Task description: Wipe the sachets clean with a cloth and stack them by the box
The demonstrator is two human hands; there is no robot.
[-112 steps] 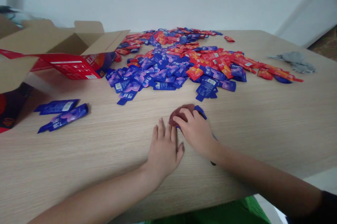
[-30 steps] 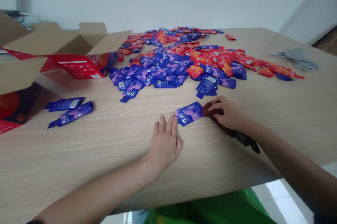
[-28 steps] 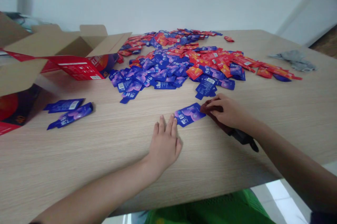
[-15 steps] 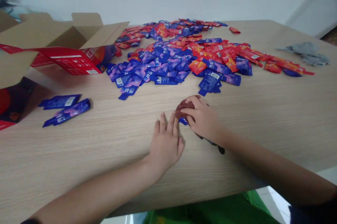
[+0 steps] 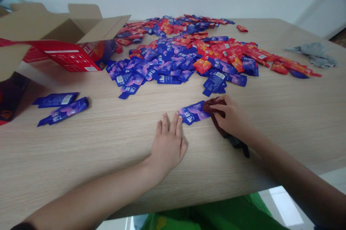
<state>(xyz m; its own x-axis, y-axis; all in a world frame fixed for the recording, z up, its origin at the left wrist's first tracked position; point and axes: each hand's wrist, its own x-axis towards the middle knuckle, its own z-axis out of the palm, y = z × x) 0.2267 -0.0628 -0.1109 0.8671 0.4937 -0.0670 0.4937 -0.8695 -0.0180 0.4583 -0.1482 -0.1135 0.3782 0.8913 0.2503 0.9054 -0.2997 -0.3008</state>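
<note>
My right hand point(image 5: 229, 116) is closed on a dark brown cloth point(image 5: 220, 125), whose black end trails over the table toward me. The bunched cloth presses on the right end of a blue-purple sachet point(image 5: 193, 112) lying flat on the table. My left hand point(image 5: 168, 145) lies flat with fingers stretched out, its fingertips at the sachet's left end. Behind them spreads a pile of blue sachets point(image 5: 162, 62) mixed with red-orange sachets point(image 5: 225, 50).
Open cardboard boxes, one with a red printed side point(image 5: 70, 58), stand at the left. Two blue sachets point(image 5: 63, 111) lie in front of them. Grey gloves point(image 5: 315, 53) rest at the far right. One red sachet point(image 5: 242, 28) lies apart at the back. A wall rises behind the table.
My right hand has slid the cloth rightward along the sachet, uncovering most of its printed face. My left hand stays nearly in place. The view has shifted slightly.
</note>
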